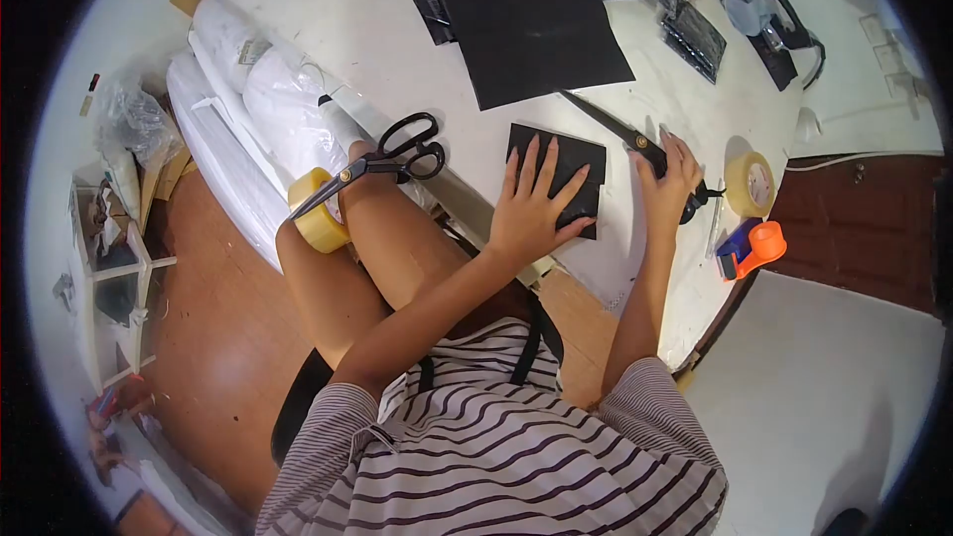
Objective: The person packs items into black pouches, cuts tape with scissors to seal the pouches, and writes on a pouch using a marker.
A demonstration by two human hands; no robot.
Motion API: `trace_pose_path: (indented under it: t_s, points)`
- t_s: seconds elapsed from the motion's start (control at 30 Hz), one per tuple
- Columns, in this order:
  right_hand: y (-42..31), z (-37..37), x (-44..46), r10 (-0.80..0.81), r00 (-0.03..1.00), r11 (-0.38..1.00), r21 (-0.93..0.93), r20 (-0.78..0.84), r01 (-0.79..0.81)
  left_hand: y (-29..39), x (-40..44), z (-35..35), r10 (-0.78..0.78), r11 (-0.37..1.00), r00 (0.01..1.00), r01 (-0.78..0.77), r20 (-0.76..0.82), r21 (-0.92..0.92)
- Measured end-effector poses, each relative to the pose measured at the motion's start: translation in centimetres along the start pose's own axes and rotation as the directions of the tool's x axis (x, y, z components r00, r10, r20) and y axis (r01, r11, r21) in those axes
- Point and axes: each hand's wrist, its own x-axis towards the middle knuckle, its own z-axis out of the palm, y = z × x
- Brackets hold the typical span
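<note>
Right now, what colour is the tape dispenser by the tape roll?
Bright orange with a dark blue part; the tape dispenser shows best in the head view.

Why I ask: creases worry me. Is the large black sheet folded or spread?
Spread flat: the black sheet shows its broad face and near corners on the white table.

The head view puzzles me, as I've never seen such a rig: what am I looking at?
There's no machine: a person works bare-handed, and the single picture comes from a camera on their head, looking down. The left hand lies spread on a small black packet; the right hand rests over a pair of scissors. The white table also bears a large black sheet, a tape roll and an orange tape dispenser. More scissors and tape are by the knees.
</note>
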Motion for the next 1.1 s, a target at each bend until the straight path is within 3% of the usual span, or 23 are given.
trace_pose_path:
  t_s: [0.07, 0.17, 0.3, 0.67, 0.8, 0.93, 1.03, 1.1]
  points:
    - [1.4, 0.9, 0.5, -0.108, 0.989, 0.994, 0.034, 0.1, 0.105, 0.1, 0.0, 0.0, 0.002, 1.0, 1.0, -0.002, 0.003, -0.002]
    - [2.6, 1.5, 0.9, -0.144, 0.969, 0.98, 0.168, 0.199, 0.111, -0.1, -0.2, 0.0, 0.003, 1.0, 1.0, -0.003, -0.003, 0.012]
    - [2.0, 1.2, 1.5, -0.189, 0.957, 0.971, 0.185, 0.22, 0.15, 0.0, -0.2, 0.0, 0.01, 1.0, 1.0, -0.01, -0.012, 0.024]
    - [-2.1, 0.8, 3.9, -0.32, 0.845, 0.858, 0.51, 0.427, 0.067, 0.4, -0.3, 0.2, -0.007, 1.0, 1.0, 0.007, -0.002, 0.031]
    - [-3.2, 1.3, 3.6, -0.386, 0.804, 0.842, 0.529, 0.453, 0.106, 0.7, -0.4, 0.7, 0.025, 0.992, 1.0, -0.025, 0.006, 0.126]
    - [-2.6, 2.5, 3.2, -0.466, 0.777, 0.829, 0.516, 0.423, 0.216, 0.8, -0.5, 0.8, 0.01, 0.992, 0.999, -0.014, 0.031, 0.125]
    - [-2.4, 2.7, 3.0, -0.479, 0.788, 0.804, 0.554, 0.387, 0.216, 0.8, -0.6, 0.9, 0.026, 0.991, 1.0, -0.025, 0.0, 0.131]
    - [-2.5, 2.7, 2.9, -0.549, 0.753, 0.776, 0.556, 0.363, 0.297, 0.7, -0.7, 1.0, 0.071, 0.991, 0.996, -0.065, -0.045, 0.115]
